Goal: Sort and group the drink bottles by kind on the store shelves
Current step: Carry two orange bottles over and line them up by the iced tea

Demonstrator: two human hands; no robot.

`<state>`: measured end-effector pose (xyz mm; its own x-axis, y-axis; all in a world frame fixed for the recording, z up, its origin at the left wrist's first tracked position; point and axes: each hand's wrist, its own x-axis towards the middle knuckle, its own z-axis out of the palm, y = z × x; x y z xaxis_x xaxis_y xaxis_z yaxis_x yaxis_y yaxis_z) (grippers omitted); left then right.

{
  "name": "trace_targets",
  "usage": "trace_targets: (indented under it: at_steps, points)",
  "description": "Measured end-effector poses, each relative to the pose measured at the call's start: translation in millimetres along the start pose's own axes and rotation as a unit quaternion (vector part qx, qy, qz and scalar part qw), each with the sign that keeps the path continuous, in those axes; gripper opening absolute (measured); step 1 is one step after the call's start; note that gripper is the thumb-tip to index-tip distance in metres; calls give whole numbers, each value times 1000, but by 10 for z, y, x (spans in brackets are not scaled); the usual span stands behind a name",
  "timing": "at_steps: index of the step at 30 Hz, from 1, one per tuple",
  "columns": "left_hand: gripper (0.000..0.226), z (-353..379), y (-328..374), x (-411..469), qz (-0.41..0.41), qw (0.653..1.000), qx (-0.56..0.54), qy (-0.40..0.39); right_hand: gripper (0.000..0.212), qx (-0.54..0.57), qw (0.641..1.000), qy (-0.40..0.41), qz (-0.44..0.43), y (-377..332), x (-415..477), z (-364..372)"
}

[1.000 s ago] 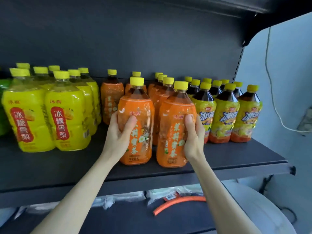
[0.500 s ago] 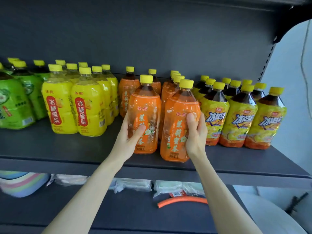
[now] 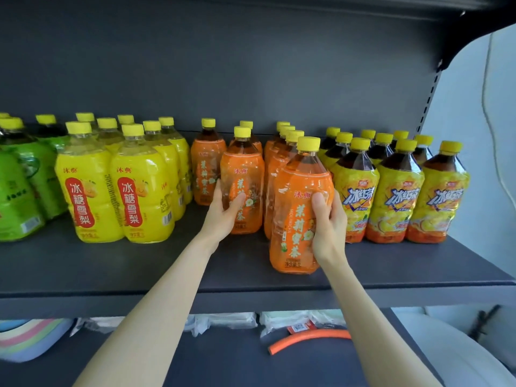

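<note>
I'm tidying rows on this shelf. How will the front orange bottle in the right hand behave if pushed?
The orange bottle looks full nearly to its neck, so probably heavy. Tall on a narrow base, it may tip if pushed high. Its glossy wrap looks slick, so the right hand might slip.

Dark grey metal shelf: plain, matte.
Green-wrapped plastic bottles, 9 o'clock: green film, yellow caps.
Yellow-wrapped plastic bottles, 10 o'clock: red label panel, white characters, yellow caps.
Orange-wrapped plastic bottles, centre: white blossom motif, pale yellow characters, amber liquid, yellow caps.
Yellow-and-orange-wrapped plastic bottles, 3 o'clock: blue-and-white lettering, dark brown liquid, yellow caps.
Orange foam tube, 5 o'clock: plain.
</note>
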<state>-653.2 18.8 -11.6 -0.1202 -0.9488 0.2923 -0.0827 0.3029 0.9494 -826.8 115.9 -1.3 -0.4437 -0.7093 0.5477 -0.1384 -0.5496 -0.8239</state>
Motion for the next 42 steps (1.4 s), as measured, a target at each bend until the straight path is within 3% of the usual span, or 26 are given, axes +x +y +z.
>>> trace_targets:
  at_steps: [22,30,37,42]
  points:
    - [82,9,-120,465,-27,998,57,4,60,-14,1000,10,-4,32,-5,42]
    - [85,38,-69,302,-60,997,39,9,77,-17,1000,-2,-6,-25,-36,46]
    - [34,53,202,-415,84,994,-45,57,55,-4,1000,3,1,-32,-144,202]
    - [64,113,258,-673,87,987,-134,-19,46,0,1000,-16,13,-34,-281,574]
